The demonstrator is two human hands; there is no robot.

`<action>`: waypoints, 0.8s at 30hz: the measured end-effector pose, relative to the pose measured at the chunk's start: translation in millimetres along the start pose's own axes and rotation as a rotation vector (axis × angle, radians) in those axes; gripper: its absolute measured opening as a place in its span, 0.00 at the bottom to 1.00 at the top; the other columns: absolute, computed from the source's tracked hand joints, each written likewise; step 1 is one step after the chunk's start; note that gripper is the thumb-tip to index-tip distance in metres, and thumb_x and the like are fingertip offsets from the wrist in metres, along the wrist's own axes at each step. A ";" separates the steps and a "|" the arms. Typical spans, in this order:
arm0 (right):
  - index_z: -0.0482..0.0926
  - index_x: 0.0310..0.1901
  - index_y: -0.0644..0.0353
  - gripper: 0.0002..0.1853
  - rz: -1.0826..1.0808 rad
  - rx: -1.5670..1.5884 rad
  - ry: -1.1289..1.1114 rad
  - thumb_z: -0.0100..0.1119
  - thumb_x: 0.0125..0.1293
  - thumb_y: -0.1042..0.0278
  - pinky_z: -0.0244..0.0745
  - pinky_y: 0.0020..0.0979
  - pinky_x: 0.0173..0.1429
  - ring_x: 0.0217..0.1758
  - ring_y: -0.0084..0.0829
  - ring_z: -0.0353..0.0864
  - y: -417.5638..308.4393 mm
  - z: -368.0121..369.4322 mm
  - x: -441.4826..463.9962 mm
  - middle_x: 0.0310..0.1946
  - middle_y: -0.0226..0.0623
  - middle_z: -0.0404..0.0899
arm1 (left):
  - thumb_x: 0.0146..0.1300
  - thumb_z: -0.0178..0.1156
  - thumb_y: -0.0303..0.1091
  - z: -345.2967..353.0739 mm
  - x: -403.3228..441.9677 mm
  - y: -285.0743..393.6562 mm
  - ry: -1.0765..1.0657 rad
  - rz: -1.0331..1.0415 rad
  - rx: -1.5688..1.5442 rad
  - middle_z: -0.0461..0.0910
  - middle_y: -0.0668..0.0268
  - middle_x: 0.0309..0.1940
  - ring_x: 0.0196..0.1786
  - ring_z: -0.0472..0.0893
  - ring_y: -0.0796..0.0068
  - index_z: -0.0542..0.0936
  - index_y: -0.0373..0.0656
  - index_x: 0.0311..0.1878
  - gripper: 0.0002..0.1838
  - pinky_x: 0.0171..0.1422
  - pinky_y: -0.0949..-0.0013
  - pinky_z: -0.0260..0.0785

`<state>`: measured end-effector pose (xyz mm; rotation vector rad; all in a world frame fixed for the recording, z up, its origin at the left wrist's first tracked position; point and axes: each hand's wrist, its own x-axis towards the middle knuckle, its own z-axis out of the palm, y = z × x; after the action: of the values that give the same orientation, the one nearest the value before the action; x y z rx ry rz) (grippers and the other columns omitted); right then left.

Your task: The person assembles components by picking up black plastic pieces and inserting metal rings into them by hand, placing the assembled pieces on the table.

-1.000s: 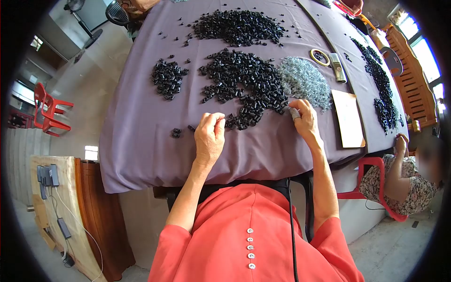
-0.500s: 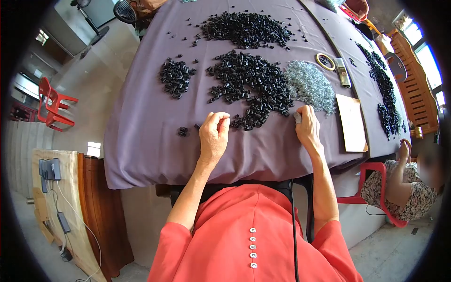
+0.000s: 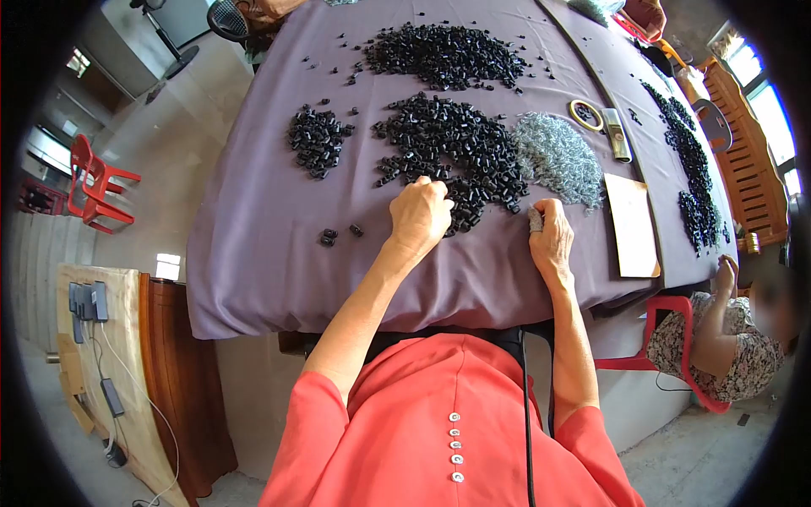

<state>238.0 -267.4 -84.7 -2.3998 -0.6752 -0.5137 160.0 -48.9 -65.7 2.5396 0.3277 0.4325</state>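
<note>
My left hand (image 3: 420, 211) is at the near edge of the middle pile of small black pieces (image 3: 460, 139), its fingers bent together over the pieces; what they hold is hidden. Right of that pile, my right hand (image 3: 551, 238) rests close above the cloth with thumb and fingers pinched, a grey wrap on one finger. Anything in this pinch is too small to name. Beyond it lies a heap of small clear or silvery pieces (image 3: 557, 159). A few black pieces (image 3: 329, 237) sit on the cloth left of my left hand.
More black pieces form a far pile (image 3: 443, 55), a small left pile (image 3: 317, 140) and a long right pile (image 3: 693, 169). A tape roll (image 3: 585, 116), a flat tool (image 3: 617, 135) and a card (image 3: 631, 226) lie right. A person (image 3: 718, 338) sits at the right edge.
My left hand has moved right and forward from the cloth to the middle black pile. My right hand has drawn slightly back from the piles, still pinched.
</note>
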 end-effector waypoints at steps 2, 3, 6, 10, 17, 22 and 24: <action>0.69 0.37 0.58 0.07 -0.005 -0.004 0.003 0.52 0.56 0.77 0.68 0.41 0.40 0.36 0.46 0.75 -0.7 0.4 -0.4 0.32 0.42 0.73 | 0.51 0.62 0.38 -5.0 1.5 8.4 -0.067 0.003 0.089 0.79 0.59 0.33 0.37 0.80 0.57 0.80 0.41 0.31 0.10 0.43 0.58 0.72; 0.69 0.37 0.58 0.07 -0.010 -0.008 0.007 0.51 0.56 0.78 0.68 0.41 0.40 0.36 0.47 0.75 -0.8 -0.1 0.1 0.32 0.42 0.73 | 0.51 0.61 0.37 -5.5 2.8 14.1 -0.109 -0.010 0.140 0.79 0.59 0.32 0.37 0.80 0.57 0.80 0.41 0.31 0.09 0.43 0.59 0.72; 0.69 0.37 0.59 0.07 -0.001 0.005 0.028 0.51 0.56 0.78 0.68 0.41 0.40 0.36 0.47 0.74 -2.2 -0.6 -0.3 0.32 0.42 0.73 | 0.50 0.60 0.33 -3.1 4.7 23.9 -0.161 -0.034 0.218 0.79 0.58 0.30 0.38 0.80 0.57 0.79 0.42 0.29 0.06 0.44 0.57 0.72; 0.69 0.37 0.59 0.06 0.023 0.025 0.029 0.50 0.57 0.78 0.68 0.41 0.40 0.36 0.47 0.74 -4.6 -1.9 -0.2 0.32 0.43 0.73 | 0.49 0.60 0.32 6.1 2.5 8.3 -0.090 -0.054 -0.010 0.79 0.58 0.30 0.38 0.79 0.55 0.78 0.41 0.28 0.05 0.44 0.56 0.71; 0.69 0.38 0.60 0.07 0.031 0.029 0.026 0.50 0.57 0.78 0.68 0.42 0.41 0.37 0.48 0.75 -0.8 -0.2 -1.6 0.32 0.45 0.74 | 0.48 0.59 0.28 9.7 -0.1 7.0 -0.017 0.022 -0.047 0.77 0.59 0.33 0.40 0.77 0.56 0.76 0.42 0.30 0.04 0.44 0.57 0.70; 0.70 0.39 0.60 0.08 0.043 0.066 0.070 0.50 0.58 0.78 0.69 0.42 0.42 0.37 0.49 0.75 -2.0 -1.2 -1.5 0.32 0.46 0.75 | 0.49 0.58 0.26 13.0 0.8 8.2 0.020 0.082 -0.050 0.76 0.59 0.33 0.40 0.76 0.56 0.75 0.41 0.38 0.10 0.45 0.57 0.69; 0.70 0.39 0.61 0.08 0.036 0.076 0.062 0.50 0.58 0.79 0.69 0.41 0.42 0.37 0.49 0.75 -1.0 -1.0 -1.3 0.32 0.46 0.75 | 0.51 0.58 0.25 15.3 0.3 5.7 0.083 0.125 -0.044 0.75 0.58 0.34 0.40 0.76 0.56 0.74 0.40 0.42 0.13 0.45 0.57 0.69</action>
<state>236.1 -267.7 -84.2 -2.3112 -0.6123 -0.5362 166.7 -60.6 -74.8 2.5127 0.1883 0.5880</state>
